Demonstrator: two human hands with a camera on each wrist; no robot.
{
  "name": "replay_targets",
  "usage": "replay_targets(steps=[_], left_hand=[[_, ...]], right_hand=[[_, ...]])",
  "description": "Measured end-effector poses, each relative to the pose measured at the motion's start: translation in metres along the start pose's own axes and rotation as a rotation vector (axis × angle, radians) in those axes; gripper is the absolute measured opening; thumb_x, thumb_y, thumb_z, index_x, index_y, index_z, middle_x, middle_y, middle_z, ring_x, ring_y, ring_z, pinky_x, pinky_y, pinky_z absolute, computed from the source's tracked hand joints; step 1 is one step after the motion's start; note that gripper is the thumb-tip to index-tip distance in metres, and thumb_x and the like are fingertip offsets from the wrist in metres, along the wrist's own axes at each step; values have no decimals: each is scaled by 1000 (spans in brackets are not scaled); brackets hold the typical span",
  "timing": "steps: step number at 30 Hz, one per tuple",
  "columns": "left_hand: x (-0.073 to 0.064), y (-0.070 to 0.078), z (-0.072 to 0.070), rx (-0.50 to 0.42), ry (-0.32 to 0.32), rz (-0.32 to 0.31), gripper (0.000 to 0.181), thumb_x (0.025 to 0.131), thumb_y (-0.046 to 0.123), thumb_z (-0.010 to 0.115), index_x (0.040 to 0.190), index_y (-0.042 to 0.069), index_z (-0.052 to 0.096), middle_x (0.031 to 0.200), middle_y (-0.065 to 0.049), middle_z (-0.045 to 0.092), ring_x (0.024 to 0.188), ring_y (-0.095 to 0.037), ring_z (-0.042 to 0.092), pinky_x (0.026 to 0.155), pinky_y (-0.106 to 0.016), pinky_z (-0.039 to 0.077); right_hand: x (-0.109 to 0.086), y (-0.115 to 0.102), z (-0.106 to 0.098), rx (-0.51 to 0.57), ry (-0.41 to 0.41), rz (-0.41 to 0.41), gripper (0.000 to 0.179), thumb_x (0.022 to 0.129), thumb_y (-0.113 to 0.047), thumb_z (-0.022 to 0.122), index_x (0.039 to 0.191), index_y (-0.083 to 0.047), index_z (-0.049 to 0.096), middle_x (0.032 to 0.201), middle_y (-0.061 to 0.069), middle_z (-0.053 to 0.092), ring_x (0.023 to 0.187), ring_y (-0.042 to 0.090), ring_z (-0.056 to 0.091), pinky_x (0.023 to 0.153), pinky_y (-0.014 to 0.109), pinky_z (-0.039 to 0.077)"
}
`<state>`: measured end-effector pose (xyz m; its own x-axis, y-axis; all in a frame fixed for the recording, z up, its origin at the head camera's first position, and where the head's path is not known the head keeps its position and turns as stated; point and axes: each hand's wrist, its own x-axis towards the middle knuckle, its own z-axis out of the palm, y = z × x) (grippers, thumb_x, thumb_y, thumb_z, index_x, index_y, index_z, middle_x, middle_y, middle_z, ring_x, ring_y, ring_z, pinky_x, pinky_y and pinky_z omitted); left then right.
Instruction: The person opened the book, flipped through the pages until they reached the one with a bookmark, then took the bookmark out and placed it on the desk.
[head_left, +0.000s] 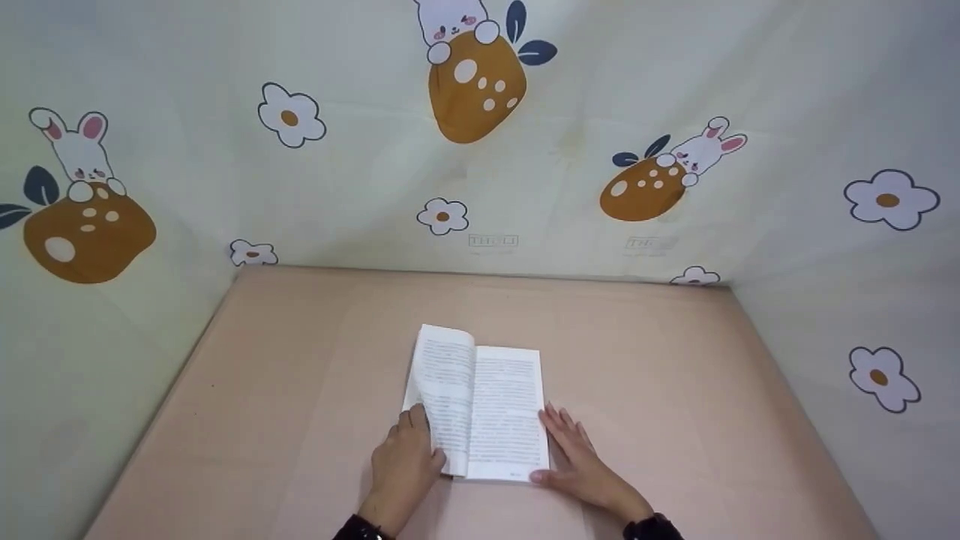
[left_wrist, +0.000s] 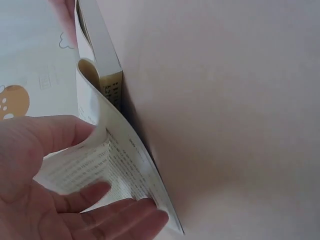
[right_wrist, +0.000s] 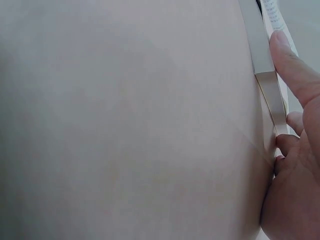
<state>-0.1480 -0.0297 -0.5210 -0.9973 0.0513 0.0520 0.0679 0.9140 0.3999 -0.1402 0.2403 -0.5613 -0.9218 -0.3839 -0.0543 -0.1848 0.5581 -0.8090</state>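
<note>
An open book (head_left: 508,412) lies on the table, printed pages facing up. Its left-hand pages (head_left: 446,375) lift and bow up from the spine. At their lower left my left hand (head_left: 405,457) holds the bowed page, thumb on one side and fingers on the other. In the left wrist view the page (left_wrist: 107,117) bends beside the thumb, and the fingers overlap the printed sheet beneath. My right hand (head_left: 581,469) rests at the book's right side. Its thumb touches the lower right corner, with fairly straight fingers (right_wrist: 287,145) along the block's side edge.
The book rests on a pinkish-beige tabletop (head_left: 300,360). Pale wall sheets with rabbits, brown fruit and flowers enclose the back (head_left: 360,187) and both sides. Dark cuffs (head_left: 652,527) show at the wrists.
</note>
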Motion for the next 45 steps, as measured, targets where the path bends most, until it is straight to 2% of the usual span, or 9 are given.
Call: replay_targets(steps=[6,9,12,16,22,26,30,35,45], left_hand=[[-1,-1,-2,-42,22,7,100,69,11,77,148,8,17,135,-30,39,82,-31,60,47,-30,44],[-1,-1,-1,-23,41,38,85,68,9,77,142,12,37,137,-30,35,91,-34,58,54,-34,48],[-1,-2,0,-1,46,63,61,67,8,75,125,6,57,136,-33,36,111,-45,50,76,-49,51],[0,-4,2,28,45,90,48,68,9,76,112,-1,63,138,-35,35,130,-51,29,103,-58,34],[0,-5,2,42,66,222,60,69,2,73,124,-5,50,141,-30,35,131,-49,31,106,-53,34],[2,-1,3,27,36,324,74,68,-11,65,136,11,46,148,-21,29,132,-48,29,104,-52,37],[5,3,5,77,-16,448,79,67,-13,66,135,23,50,152,-10,27,136,-43,28,103,-52,37],[7,4,9,141,-74,565,70,65,-11,69,126,21,58,149,-3,36,137,-37,30,105,-51,36],[5,10,6,126,-145,474,56,69,-5,70,122,14,60,144,-6,44,135,-36,33,105,-50,36]], right_hand=[[0,2,1,-7,-1,-1,88,81,-33,69,148,-7,19,155,20,8,141,44,-5,109,60,-9],[0,3,1,-10,5,-8,88,81,-32,70,148,-6,20,155,20,9,141,44,-4,110,58,-9],[0,3,1,-13,6,-5,88,81,-32,70,148,-7,20,155,19,9,142,42,-4,110,57,-9],[0,1,1,-11,-1,19,87,82,-34,69,148,-7,19,156,19,8,142,42,-4,110,58,-9],[1,-2,1,2,-18,79,88,82,-37,68,149,-9,18,156,17,7,142,41,-7,111,58,-10],[1,-2,0,-6,-17,78,88,82,-37,68,149,-9,18,156,17,7,142,41,-6,111,58,-10],[0,-1,0,0,-12,63,87,82,-35,68,149,-8,19,156,17,7,142,42,-6,110,58,-10],[-1,0,1,16,-5,30,87,82,-32,69,148,-7,19,156,19,7,141,43,-6,110,58,-11],[0,-2,0,1,-3,30,87,81,-36,68,148,-6,21,155,20,8,141,44,-5,110,60,-10]])
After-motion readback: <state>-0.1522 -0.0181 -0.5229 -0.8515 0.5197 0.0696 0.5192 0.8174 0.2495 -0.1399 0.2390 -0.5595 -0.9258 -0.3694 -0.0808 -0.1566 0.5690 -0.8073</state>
